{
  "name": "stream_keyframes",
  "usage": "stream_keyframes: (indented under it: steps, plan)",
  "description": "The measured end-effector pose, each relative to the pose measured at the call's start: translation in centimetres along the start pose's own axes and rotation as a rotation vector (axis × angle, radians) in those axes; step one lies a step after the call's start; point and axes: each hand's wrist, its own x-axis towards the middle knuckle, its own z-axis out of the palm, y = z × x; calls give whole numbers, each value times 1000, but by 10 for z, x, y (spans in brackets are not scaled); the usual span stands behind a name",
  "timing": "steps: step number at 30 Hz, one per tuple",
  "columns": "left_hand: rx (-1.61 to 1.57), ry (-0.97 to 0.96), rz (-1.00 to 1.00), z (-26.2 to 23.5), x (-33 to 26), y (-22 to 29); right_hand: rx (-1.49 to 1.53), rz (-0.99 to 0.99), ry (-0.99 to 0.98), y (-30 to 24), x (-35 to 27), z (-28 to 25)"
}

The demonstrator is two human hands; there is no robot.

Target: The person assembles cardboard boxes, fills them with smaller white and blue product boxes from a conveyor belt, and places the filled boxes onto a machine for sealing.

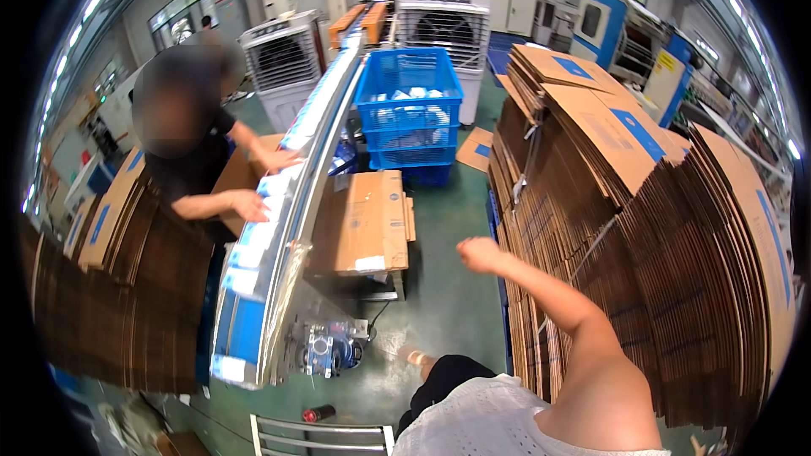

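My right hand [480, 255] hangs over the green floor walkway, its fingers curled closed, and I see nothing in it. It is nearest to the tall stack of flat brown cardboard boxes [583, 228] on my right, but apart from it. My left hand does not show. To my left runs a conveyor [245, 321] with a blue belt, carrying a row of white and blue packs [243, 280]. Across it, a person in a dark top holds both hands [249, 204] over the packs. Beside the conveyor lies a brown carton [363, 219] on a low stand.
Stacked blue crates [411, 122] with white and blue packs inside stand ahead, near two air coolers [439, 29]. A motor [329, 353] juts out under the conveyor's near end. A metal rack [321, 439] stands low in front. More folded cardboard [127, 312] fills the left.
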Motion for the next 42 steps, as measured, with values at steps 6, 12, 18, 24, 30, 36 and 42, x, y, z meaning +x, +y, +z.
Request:
stream_keyframes:
  steps: [6, 12, 18, 24, 30, 36, 42]
  plan:
    - [-30, -585, 174, 92, 15, 38, -520, 421, 405, 156, 6, -83]
    - [-81, -685, 539, 128, 98, 201, -489, 683, 616, 285, 58, -168]
    - [-83, -642, 720, 112, 132, 434, -531, 722, 553, 384, 68, -138]
    - [-315, -720, 662, 104, 219, 513, -623, 893, 696, 360, 69, -299]
    - [-451, -641, 689, 42, 252, 682, -926, 644, 880, 260, 127, -443]
    - [-847, 67, 1034, -135, 267, 783, -491, -237, 440, 163, 256, -436]
    - [-803, 367, 986, -246, 265, 784, 180, -390, 79, 210, 345, -444]
